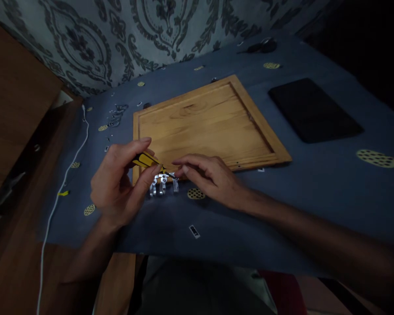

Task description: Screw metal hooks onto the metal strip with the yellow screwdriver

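My left hand [120,179] is closed around the yellow-and-black handle of a screwdriver [146,160], whose dark shaft slants down to the right. The screwdriver's tip is at several shiny metal hooks [163,183] along the near edge of a framed wooden panel [197,127]. Thumb and fingers of my right hand [213,177] are brought together beside the tip, close to the rightmost hook. Whatever may be between those fingertips is too small to make out. The panel lies flat on the table.
A blue patterned cloth [236,236] covers the table. More metal hooks [117,114] lie behind my left hand. A black flat tablet-like object [315,109] rests at the right, and a dark tool [261,46] at the back. A white cable [64,179] runs down the left side.
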Available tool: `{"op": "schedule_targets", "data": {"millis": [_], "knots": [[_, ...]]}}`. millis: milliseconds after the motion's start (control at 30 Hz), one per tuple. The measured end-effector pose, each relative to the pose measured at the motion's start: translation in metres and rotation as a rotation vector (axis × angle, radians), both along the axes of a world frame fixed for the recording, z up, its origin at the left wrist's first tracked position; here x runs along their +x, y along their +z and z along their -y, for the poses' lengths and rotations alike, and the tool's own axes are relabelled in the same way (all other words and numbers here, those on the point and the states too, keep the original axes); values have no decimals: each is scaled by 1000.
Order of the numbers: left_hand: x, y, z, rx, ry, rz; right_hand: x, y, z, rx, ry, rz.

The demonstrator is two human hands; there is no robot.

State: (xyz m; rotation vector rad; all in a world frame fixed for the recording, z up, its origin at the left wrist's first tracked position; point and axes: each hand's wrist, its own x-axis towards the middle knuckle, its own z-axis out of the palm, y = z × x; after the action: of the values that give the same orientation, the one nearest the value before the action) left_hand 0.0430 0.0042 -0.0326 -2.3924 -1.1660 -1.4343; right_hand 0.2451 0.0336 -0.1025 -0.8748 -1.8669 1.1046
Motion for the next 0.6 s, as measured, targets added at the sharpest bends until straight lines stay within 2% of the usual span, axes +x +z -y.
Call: {"op": "schedule_targets", "data": {"millis": [600], "knots": [[-4,-3,0,58,-24,-101,1,0,-1,15,21,-13]]}}
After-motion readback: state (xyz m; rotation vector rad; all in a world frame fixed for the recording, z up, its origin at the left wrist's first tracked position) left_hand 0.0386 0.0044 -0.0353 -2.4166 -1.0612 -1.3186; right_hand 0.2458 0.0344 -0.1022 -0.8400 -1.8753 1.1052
